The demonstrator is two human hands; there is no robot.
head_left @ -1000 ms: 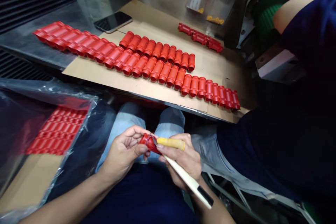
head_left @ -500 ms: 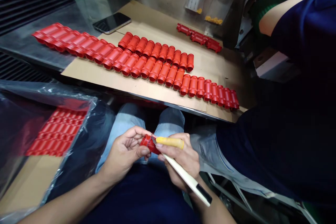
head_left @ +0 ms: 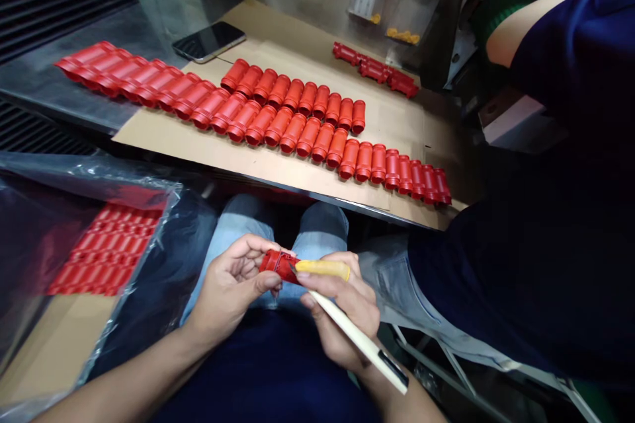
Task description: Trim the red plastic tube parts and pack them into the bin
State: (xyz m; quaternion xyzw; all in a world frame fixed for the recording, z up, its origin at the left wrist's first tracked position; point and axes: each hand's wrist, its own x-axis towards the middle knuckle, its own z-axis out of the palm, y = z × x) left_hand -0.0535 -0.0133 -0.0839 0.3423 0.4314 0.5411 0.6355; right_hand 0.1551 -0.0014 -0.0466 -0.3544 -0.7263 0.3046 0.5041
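The fingers of the left hand (head_left: 225, 287) are curled round a red tube (head_left: 272, 265), thumb on the near side and index finger along the top. The tube lies roughly sideways, above the lap and just in front of the table's edge. The right hand (head_left: 347, 307) is closed on a knife (head_left: 354, 337), whose dark tip is at the tube; whether it is cutting in, I cannot tell. A yellow finger cover (head_left: 322, 269) sits on the right index finger, and the pale handle slants down beneath the palm to a black end.

Under the hands are blue jeans (head_left: 238, 221). Beyond them, a long row of red tubes (head_left: 261, 124) crosses the table (head_left: 143, 33), mostly on cardboard (head_left: 208, 153), its left end on bare metal. A shorter row (head_left: 294, 92) lies just behind, with a phone (head_left: 209, 41) near its left end. Farther back are three red pieces (head_left: 374, 70) in a line and some small yellow pieces (head_left: 403, 35).

To the left, more red tubes (head_left: 106, 251) lie packed side by side within clear plastic (head_left: 171, 201). Close by on the right is another person in a dark blue sleeve (head_left: 585, 39).
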